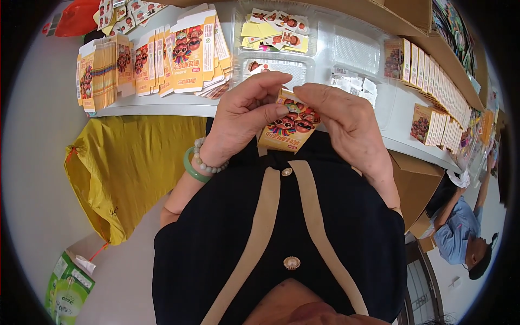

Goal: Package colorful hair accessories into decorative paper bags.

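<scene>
Between my two hands, in front of my chest, is a small yellow-orange carton (290, 127) printed with cartoon figures. My left hand (246, 105) grips its left side, the thumb lying across the printed face near the top. At the carton's upper right edge, my right hand (344, 111) holds on with bent fingers. Its fingertips meet the top end, and whether the flap there is tucked in cannot be made out. Beyond my hands lies a clear plastic tray (319, 67) with compartments. Picture cards (281, 24) and small white packets (355, 85) lie in it.
Flat unfolded cartons (189, 54) stand stacked at the left of the white table (157, 110). Rows of filled-out cartons (433, 70) line the right. A yellow sack (130, 168) hangs below the left edge. Another person (460, 233) in blue works at the far right.
</scene>
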`<state>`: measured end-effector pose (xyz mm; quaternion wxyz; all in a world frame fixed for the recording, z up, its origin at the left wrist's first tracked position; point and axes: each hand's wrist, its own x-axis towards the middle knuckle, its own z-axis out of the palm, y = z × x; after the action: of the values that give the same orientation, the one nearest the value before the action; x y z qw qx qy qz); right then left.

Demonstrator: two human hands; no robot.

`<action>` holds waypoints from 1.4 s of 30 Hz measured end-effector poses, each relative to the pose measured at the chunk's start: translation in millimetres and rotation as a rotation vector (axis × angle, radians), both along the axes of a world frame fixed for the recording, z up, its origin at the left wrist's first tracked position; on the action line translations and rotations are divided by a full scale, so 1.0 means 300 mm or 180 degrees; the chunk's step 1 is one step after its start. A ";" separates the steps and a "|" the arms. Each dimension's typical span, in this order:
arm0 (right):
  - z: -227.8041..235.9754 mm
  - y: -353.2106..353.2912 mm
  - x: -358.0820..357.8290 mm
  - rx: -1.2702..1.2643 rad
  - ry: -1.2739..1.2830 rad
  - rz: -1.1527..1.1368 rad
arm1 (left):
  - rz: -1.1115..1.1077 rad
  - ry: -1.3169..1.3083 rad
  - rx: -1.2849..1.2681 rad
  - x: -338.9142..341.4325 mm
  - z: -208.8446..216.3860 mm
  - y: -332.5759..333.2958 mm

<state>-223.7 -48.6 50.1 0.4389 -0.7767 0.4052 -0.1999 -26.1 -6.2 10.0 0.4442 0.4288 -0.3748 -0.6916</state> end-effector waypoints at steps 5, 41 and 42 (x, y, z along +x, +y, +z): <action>-0.023 -0.003 -0.059 0.0527 -0.0269 0.0041 | -0.0070 -0.0160 -0.0094 0.003 0.008 0.001; -0.073 0.016 -0.076 0.0414 -0.0147 0.0157 | -0.0161 -0.0081 -0.0038 0.004 -0.010 -0.001; -0.085 0.024 -0.074 0.0415 -0.0149 0.0155 | -0.0143 -0.0190 -0.0040 0.001 -0.002 -0.005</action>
<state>-245.9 -41.3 24.7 0.5026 -0.7512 0.3880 -0.1804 -25.9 -7.6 9.5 0.4199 0.4379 -0.4017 -0.6860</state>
